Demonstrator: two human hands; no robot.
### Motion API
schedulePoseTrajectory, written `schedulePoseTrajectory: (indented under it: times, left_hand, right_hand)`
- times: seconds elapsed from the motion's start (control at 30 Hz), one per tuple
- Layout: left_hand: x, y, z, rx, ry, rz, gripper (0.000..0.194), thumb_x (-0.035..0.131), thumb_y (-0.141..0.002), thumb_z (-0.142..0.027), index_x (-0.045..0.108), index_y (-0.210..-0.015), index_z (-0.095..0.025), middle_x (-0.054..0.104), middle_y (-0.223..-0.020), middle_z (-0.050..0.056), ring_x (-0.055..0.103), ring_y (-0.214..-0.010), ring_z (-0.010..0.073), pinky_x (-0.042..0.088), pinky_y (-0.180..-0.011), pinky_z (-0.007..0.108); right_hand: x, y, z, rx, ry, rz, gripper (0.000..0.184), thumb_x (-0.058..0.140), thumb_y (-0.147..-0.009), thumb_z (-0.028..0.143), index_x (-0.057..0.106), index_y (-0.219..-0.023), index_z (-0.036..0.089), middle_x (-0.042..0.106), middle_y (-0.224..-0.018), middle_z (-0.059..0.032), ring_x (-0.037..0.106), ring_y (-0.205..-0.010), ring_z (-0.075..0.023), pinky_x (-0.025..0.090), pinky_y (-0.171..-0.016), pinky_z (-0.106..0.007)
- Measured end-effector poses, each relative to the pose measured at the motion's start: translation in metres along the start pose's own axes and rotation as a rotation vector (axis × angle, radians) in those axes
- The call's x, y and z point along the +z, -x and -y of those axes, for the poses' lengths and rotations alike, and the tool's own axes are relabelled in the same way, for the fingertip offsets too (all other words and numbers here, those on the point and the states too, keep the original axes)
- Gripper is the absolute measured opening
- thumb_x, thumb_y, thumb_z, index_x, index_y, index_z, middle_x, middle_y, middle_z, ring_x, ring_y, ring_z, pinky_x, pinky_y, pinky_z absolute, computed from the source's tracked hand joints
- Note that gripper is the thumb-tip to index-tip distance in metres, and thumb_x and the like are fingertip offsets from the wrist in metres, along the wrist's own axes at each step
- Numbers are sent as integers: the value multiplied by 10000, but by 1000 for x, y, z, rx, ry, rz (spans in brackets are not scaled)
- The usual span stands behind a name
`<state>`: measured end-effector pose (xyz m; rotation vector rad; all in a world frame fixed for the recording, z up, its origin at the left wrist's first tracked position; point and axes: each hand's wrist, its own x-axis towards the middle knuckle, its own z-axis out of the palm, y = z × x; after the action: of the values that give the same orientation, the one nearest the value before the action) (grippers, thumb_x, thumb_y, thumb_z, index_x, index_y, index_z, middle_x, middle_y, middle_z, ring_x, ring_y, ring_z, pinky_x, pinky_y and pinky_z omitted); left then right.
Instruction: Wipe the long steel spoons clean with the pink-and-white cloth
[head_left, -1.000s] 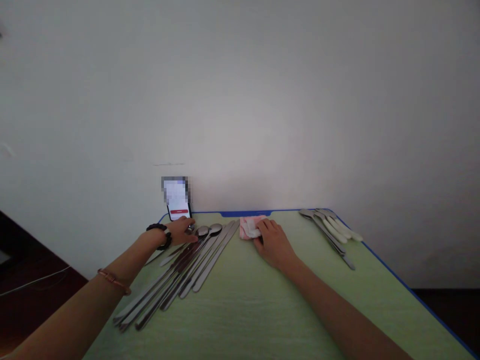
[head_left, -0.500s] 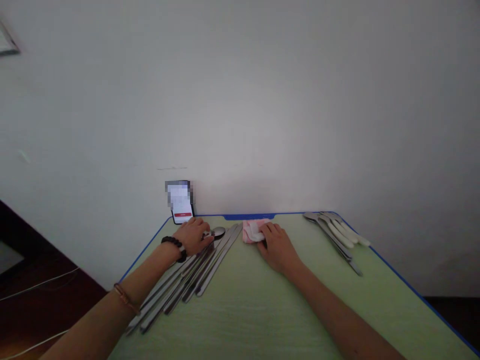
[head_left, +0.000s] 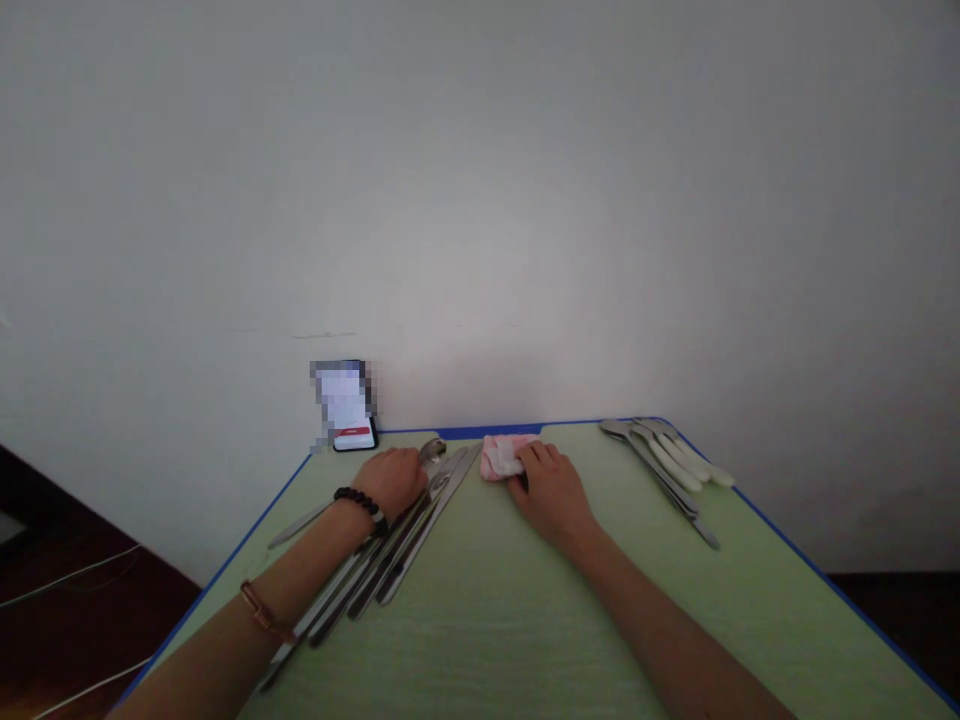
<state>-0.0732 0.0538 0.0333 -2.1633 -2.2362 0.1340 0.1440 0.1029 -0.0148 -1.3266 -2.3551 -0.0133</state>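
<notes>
Over there the right hand [head_left: 551, 492] pinches the folded cloth [head_left: 498, 458] at twelve o'clock, while the left hand [head_left: 391, 480], its grip hidden from me, should press lightly among the steel cutlery [head_left: 420, 538] at eleven.

pale grey wall [head_left: 480, 200], dim light; green blue-edged table [head_left: 495, 630]; dark reddish floor [head_left: 75, 635].

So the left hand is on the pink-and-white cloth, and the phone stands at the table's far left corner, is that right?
Not quite: in the head view, it's the right hand that is on the pink-and-white cloth. The phone does stand at the far left corner of the table.
</notes>
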Motion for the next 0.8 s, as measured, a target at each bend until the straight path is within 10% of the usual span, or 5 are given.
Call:
schedulePoseTrajectory:
  times: [0.33, 0.8]
  left_hand:
    - [15, -3, -47, 248, 284, -59, 346, 214, -931, -267, 543, -946, -161, 646, -963, 81, 600, -901, 189, 430, -817, 276]
    - [31, -10, -34, 178, 310, -85, 340, 229, -906, -280, 539, -826, -163, 607, -900, 126, 563, -910, 259, 397, -860, 396]
  right_hand:
    - [0, -3, -2, 171, 71, -33, 253, 457, -816, 281, 544, -1019, 157, 558, -1069, -128, 459, -953, -255, 330, -762, -353]
    - [0, -6, -6, 189, -62, -51, 214, 467, -794, 242, 538, -979, 163, 566, -1060, -131, 477, -952, -251, 347, -783, -349]
